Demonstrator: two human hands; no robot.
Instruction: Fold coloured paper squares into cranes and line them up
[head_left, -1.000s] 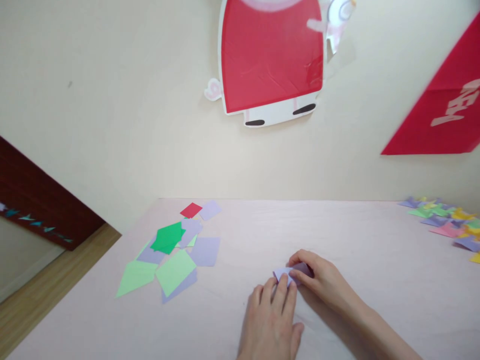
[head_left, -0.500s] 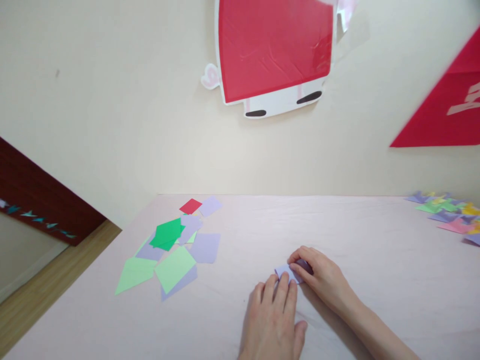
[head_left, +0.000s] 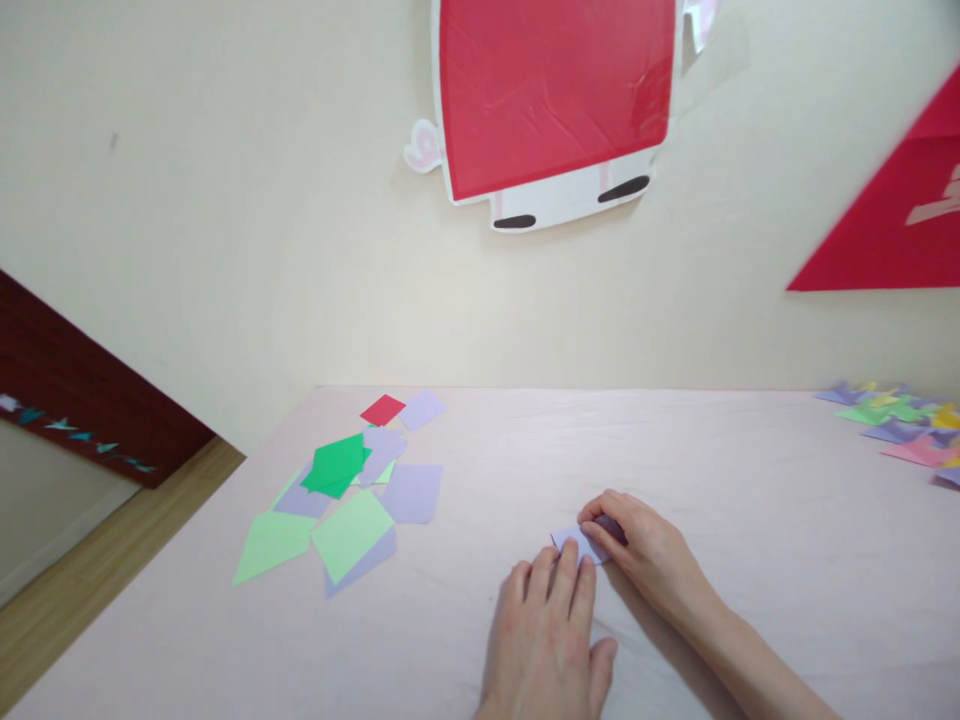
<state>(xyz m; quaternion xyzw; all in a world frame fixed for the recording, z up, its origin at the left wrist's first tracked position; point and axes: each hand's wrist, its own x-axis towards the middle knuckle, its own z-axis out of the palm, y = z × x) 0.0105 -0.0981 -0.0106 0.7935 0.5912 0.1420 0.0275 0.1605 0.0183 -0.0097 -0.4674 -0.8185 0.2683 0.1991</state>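
Note:
A small piece of light purple paper [head_left: 568, 535], seemingly folded, lies on the pale table before me. Spread flat, my left hand [head_left: 546, 625] rests its fingertips on the paper's near edge. My right hand [head_left: 634, 540] pinches the paper's right side between thumb and fingers. Between them the hands cover much of the sheet, so its full shape is hidden.
Loose paper sheets lie at the table's left: light green [head_left: 352, 535], dark green [head_left: 337, 465], purple [head_left: 412, 494] and red [head_left: 382, 410]. Several colourful folded paper pieces [head_left: 900, 430] cluster at the far right. Behind the table [head_left: 510, 450] stands a wall [head_left: 360, 300] with red decorations.
The hands and the purple paper hold almost the same place. The whole view has shifted very slightly.

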